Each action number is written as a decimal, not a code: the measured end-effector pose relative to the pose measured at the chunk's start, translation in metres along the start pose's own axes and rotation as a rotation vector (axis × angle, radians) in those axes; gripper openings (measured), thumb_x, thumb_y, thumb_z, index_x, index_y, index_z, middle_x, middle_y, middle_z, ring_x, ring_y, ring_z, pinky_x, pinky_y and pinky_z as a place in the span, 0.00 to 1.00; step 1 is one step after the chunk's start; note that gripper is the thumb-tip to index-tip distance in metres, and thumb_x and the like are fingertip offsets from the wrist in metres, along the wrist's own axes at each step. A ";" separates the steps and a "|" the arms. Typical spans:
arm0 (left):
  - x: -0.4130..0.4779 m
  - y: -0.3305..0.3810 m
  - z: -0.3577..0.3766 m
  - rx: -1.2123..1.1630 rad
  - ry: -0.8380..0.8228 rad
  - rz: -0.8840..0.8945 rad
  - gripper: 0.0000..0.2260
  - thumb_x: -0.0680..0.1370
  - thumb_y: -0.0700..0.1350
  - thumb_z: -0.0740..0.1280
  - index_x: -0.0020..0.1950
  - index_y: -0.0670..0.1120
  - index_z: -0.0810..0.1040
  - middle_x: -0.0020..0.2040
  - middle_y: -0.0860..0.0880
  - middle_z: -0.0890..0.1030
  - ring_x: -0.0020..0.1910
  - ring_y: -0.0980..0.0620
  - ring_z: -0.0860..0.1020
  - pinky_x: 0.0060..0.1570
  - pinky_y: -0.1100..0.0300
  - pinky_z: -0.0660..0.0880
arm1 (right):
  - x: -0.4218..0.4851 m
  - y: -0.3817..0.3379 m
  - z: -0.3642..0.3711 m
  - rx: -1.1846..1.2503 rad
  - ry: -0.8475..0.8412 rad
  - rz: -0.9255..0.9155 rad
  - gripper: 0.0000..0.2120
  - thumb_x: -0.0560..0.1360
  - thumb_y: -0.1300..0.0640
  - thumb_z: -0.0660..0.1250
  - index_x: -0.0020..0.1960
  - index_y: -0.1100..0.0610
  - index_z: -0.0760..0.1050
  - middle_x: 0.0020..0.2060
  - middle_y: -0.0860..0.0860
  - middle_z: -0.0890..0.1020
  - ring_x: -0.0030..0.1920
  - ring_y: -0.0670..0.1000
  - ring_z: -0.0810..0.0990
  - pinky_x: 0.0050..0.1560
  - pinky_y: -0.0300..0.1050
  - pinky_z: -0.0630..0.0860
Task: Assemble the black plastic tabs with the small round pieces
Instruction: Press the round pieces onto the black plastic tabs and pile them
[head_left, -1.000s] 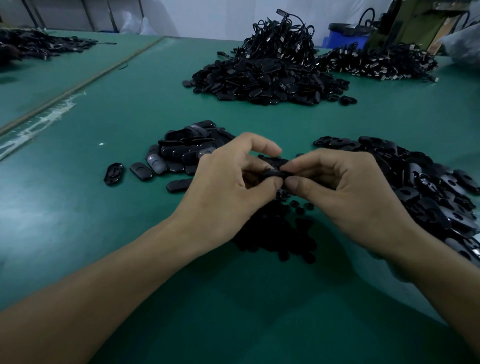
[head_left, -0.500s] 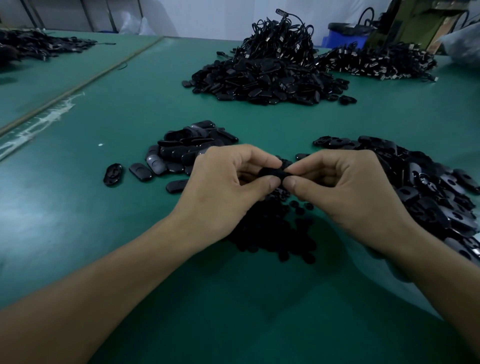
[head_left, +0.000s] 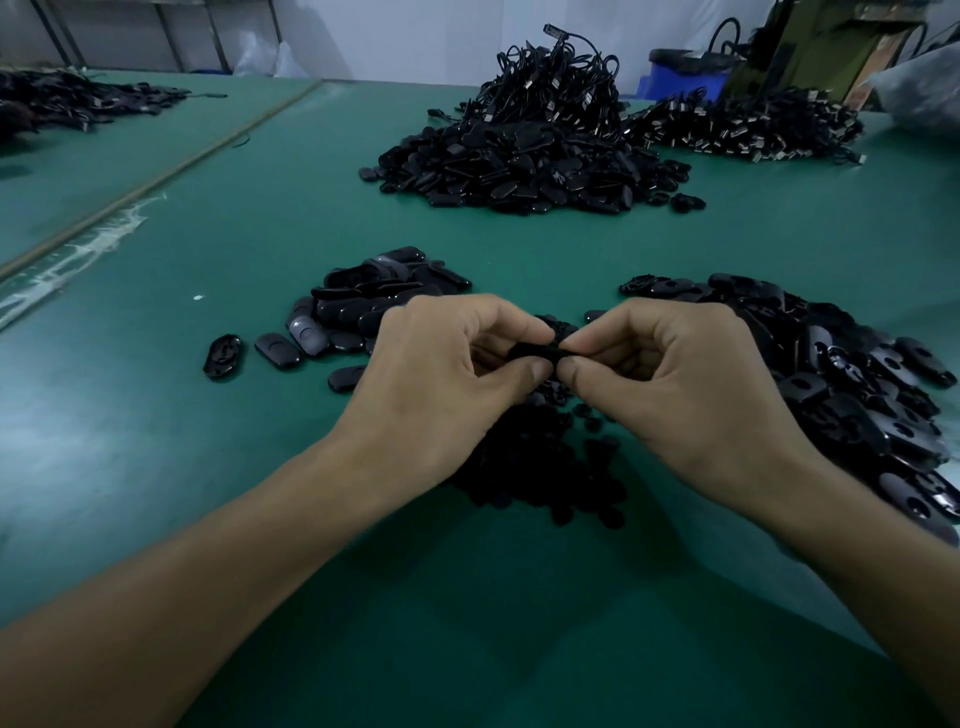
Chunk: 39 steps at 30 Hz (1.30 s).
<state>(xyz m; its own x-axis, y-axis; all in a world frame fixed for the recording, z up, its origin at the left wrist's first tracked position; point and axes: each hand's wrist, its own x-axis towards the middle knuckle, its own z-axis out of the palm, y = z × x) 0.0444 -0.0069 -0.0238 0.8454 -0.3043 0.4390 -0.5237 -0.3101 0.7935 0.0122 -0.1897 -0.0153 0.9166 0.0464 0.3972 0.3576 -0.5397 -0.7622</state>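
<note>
My left hand (head_left: 441, 374) and my right hand (head_left: 675, 384) meet above the green table, both pinching one black plastic tab (head_left: 540, 353) between thumbs and fingertips. Most of that tab is hidden by my fingers, and any round piece in it cannot be made out. Below my hands lies a heap of small round black pieces (head_left: 545, 462). A small pile of black tabs (head_left: 358, 306) sits left of my hands. A larger spread of tabs with holes (head_left: 841, 384) lies to the right.
Far across the green table (head_left: 218, 519) rises a big mound of black tabs and cables (head_left: 530, 150), with another cable pile (head_left: 748, 124) at the back right. A taped seam (head_left: 156, 176) runs diagonally at left. A blue bin (head_left: 685, 78) stands behind.
Both hands have dropped slightly toward the heap of round pieces, still pinching the same tab; the fingers have curled in tighter around it.
</note>
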 end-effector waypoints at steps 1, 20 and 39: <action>0.000 0.000 0.000 0.005 0.003 0.000 0.14 0.73 0.39 0.77 0.45 0.60 0.82 0.37 0.59 0.85 0.35 0.61 0.83 0.39 0.67 0.78 | 0.000 0.000 0.000 0.001 -0.002 0.000 0.07 0.72 0.59 0.76 0.42 0.47 0.82 0.36 0.41 0.85 0.36 0.41 0.83 0.37 0.31 0.76; 0.011 -0.016 -0.017 0.124 0.223 -0.067 0.12 0.75 0.38 0.72 0.49 0.56 0.83 0.40 0.58 0.84 0.39 0.58 0.84 0.45 0.63 0.80 | 0.005 0.014 -0.015 -0.589 0.040 0.048 0.15 0.79 0.58 0.66 0.65 0.53 0.78 0.58 0.49 0.80 0.59 0.46 0.76 0.62 0.37 0.67; 0.017 -0.045 -0.041 0.380 0.263 -0.259 0.06 0.72 0.51 0.78 0.43 0.58 0.81 0.37 0.61 0.81 0.35 0.67 0.77 0.35 0.71 0.69 | 0.003 0.018 -0.022 -0.665 0.011 0.185 0.08 0.83 0.54 0.60 0.51 0.54 0.77 0.44 0.50 0.81 0.43 0.52 0.79 0.45 0.54 0.79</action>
<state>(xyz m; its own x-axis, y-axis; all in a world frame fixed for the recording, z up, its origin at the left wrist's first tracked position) 0.0865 0.0384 -0.0350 0.9243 0.0464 0.3788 -0.2545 -0.6646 0.7025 0.0176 -0.2175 -0.0168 0.9490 -0.1027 0.2982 0.0064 -0.9390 -0.3440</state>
